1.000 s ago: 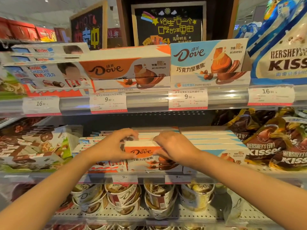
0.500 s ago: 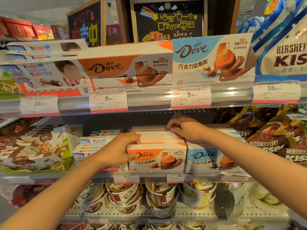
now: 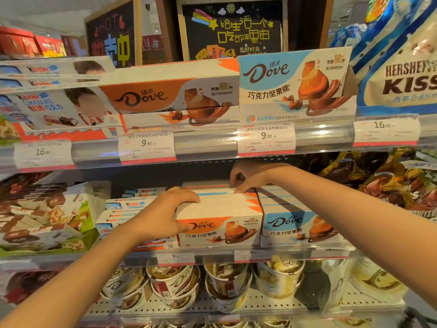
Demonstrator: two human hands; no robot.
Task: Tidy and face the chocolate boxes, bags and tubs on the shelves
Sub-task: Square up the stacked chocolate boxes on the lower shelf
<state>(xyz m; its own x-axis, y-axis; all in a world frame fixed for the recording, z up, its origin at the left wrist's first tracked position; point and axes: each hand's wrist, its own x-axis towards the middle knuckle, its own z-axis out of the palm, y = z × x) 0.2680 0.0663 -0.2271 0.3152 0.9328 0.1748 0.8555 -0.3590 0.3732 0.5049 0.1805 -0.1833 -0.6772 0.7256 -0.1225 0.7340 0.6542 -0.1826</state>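
On the middle shelf a row of orange Dove boxes (image 3: 220,229) stands upright, front box facing out. A row of blue Dove boxes (image 3: 299,227) stands right beside it. My left hand (image 3: 163,215) grips the left front corner of the orange row, fingers curled over its top edge. My right hand (image 3: 251,176) reaches deep into the shelf and pinches the top edge of a box at the back of the orange row. Kinder chocolate boxes (image 3: 125,209) lie stacked just left of my left hand.
The upper shelf carries Kinder (image 3: 59,110), orange Dove (image 3: 170,98) and blue Dove (image 3: 293,84) display boxes, with Hershey's Kisses bags (image 3: 402,79) at right. Gold Hershey's bags (image 3: 390,185) fill the middle shelf's right end. Dove tubs (image 3: 224,282) sit below. Price rails edge each shelf.
The orange Dove box went from tilted to upright at the shelf front. My right hand left it and moved up and back to the rear boxes. My left hand stayed on the row's left corner.
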